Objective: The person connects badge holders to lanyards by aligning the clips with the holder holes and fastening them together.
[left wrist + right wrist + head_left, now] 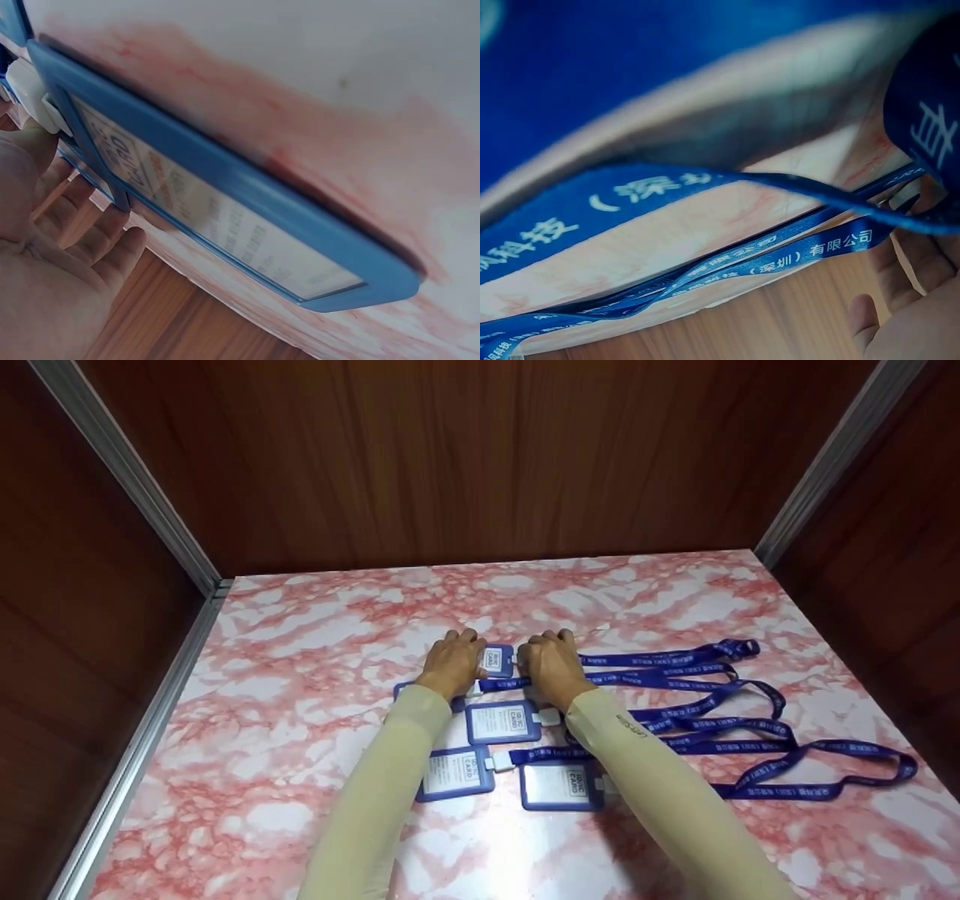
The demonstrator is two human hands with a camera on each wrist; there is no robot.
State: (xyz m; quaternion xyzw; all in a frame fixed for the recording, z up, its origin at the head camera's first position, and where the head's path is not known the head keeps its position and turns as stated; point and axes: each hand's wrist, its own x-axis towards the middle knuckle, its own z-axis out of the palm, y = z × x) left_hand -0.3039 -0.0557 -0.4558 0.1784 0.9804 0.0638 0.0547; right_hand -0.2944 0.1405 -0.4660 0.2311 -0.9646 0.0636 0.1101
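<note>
Between the two hands lies the farthest blue ID card holder (496, 661), flat on the table. My left hand (454, 660) pinches this holder's left end; in the left wrist view its fingers (94, 232) curl beside the edge, and the exact contact is partly hidden. At the holder's clip end, my right hand (551, 667) holds the blue lanyard (637, 660); its fingertips are hidden in the head view. In the right wrist view, printed straps (810, 255) run toward that hand. Under the left wrist sits another holder (225, 180), partly covered in the head view.
Nearer the body lie a middle card holder (504, 721), a left one (456, 774) and a front one (562, 785). Their lanyards (780, 750) stretch right in loops. Brown panels (480, 465) wall the marbled table (300, 660) at the back and sides.
</note>
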